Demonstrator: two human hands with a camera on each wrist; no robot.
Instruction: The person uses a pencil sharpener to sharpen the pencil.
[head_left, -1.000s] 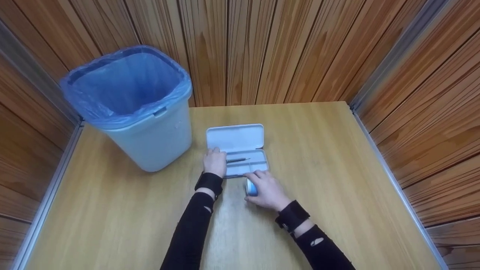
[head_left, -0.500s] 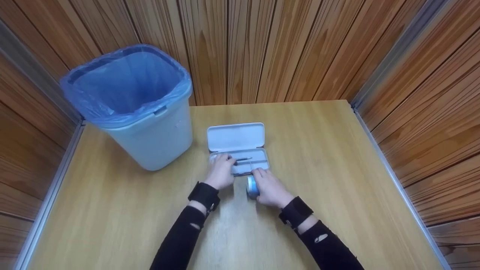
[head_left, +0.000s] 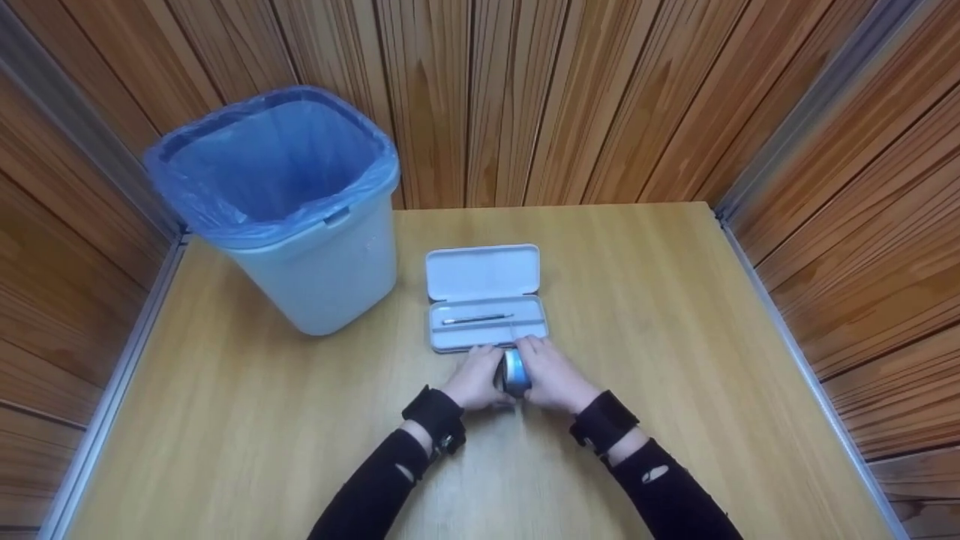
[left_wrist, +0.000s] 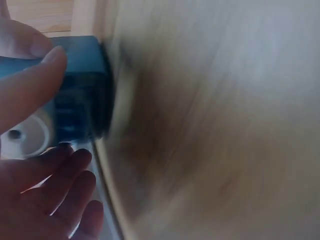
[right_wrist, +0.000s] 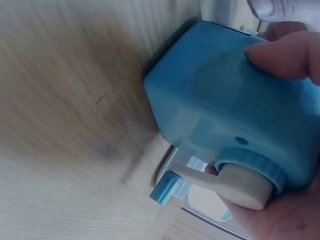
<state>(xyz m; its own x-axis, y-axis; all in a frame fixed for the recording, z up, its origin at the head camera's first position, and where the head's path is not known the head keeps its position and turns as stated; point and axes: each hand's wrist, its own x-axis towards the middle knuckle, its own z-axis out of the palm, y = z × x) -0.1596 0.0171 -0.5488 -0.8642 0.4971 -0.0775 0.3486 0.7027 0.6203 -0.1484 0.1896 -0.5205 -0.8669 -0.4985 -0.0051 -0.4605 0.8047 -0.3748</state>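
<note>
Both hands are at a blue hand-crank pencil sharpener [head_left: 515,371] just in front of an open white pencil case [head_left: 487,346]. My left hand [head_left: 478,379] grips it from the left; in the left wrist view its thumb lies on the blue body [left_wrist: 87,55], fingers at the far side near the round pale disc with a hole [left_wrist: 30,137]. From the right, my right hand [head_left: 555,375] holds it, thumb on the body. The right wrist view shows the sharpener's white crank [right_wrist: 240,186] with a blue knob [right_wrist: 165,188]. A slim pencil [head_left: 478,319] lies in the case's rear compartment.
To the left stands a pale bin [head_left: 322,277] lined with a blue bag [head_left: 285,161]. Wood-panelled walls [head_left: 495,105] enclose the wooden table [head_left: 637,300] at the back and sides. The case's lid [head_left: 482,272] leans open towards the back wall.
My left hand has moved from the case's left side, right and towards me, onto the sharpener. The pencil now lies uncovered in the case. My right hand stays at the sharpener. The view has shifted slightly.
</note>
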